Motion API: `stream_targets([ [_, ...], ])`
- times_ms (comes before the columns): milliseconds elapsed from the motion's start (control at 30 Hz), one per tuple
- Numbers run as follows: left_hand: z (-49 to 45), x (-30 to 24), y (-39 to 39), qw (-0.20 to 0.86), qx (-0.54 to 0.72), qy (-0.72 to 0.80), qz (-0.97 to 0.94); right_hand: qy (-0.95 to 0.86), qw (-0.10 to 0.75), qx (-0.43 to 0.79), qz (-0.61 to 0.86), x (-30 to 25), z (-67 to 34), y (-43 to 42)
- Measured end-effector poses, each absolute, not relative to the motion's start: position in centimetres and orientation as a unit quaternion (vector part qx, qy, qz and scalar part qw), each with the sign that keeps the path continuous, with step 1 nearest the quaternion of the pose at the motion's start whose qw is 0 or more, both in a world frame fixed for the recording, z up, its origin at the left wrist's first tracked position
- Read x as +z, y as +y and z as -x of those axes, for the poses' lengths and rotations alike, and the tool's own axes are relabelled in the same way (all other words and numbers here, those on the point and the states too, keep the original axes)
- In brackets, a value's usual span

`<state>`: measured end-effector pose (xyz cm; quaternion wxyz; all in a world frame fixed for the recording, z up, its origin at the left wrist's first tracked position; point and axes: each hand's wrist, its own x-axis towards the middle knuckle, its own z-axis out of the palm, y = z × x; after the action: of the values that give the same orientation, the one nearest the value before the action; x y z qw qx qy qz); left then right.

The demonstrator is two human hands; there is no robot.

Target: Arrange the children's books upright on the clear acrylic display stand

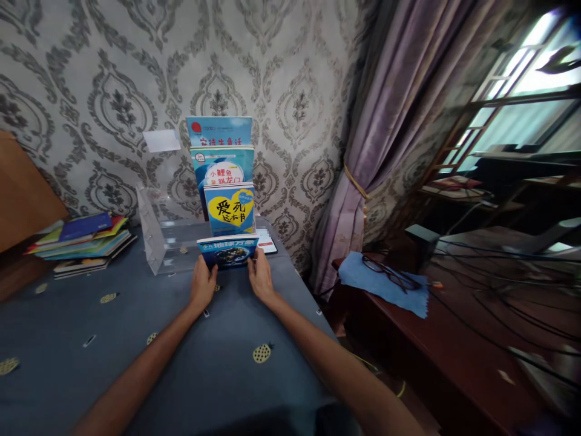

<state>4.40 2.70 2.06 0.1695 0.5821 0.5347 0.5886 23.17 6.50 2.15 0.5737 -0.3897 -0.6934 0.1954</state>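
My left hand (204,281) and my right hand (261,274) grip the two sides of a dark blue book (229,251) with a globe on its cover. Thumbs lie on the front; the other fingers are mostly hidden behind it. Just behind stands a blue book with a yellow heart (230,210). Further back rise a teal book with a white circle (223,165) and a light blue book (219,130), each higher than the one before. They stand in a row at the right end of a clear plastic rack (154,239).
A pile of books (86,242) lies at the left beside a brown box (27,188). A phone (267,240) rests right of the rack. Glasses (390,272) lie on a blue cloth (363,281) on the dark red desk (472,363), among cables. A purple curtain (385,121) hangs nearby.
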Motion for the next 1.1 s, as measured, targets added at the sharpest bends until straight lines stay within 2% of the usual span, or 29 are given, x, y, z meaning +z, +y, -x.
stream_targets([
  [100,-4.9,2.2,3.9,0.099,0.581,0.567,-0.575,-0.691,0.582,0.179,0.39,2.0,-23.4,7.6],
  [433,-6.5,2.8,5.7,0.072,0.576,0.575,-0.576,-0.671,0.605,0.155,0.4,2.8,-23.9,9.8],
  [767,-6.5,5.9,6.1,0.053,0.565,0.58,-0.584,-0.653,0.628,0.144,0.398,5.0,-23.6,10.7],
  [1100,-6.8,7.5,6.5,-0.041,0.518,0.604,-0.605,-0.635,0.659,0.129,0.381,6.1,-23.7,11.6],
])
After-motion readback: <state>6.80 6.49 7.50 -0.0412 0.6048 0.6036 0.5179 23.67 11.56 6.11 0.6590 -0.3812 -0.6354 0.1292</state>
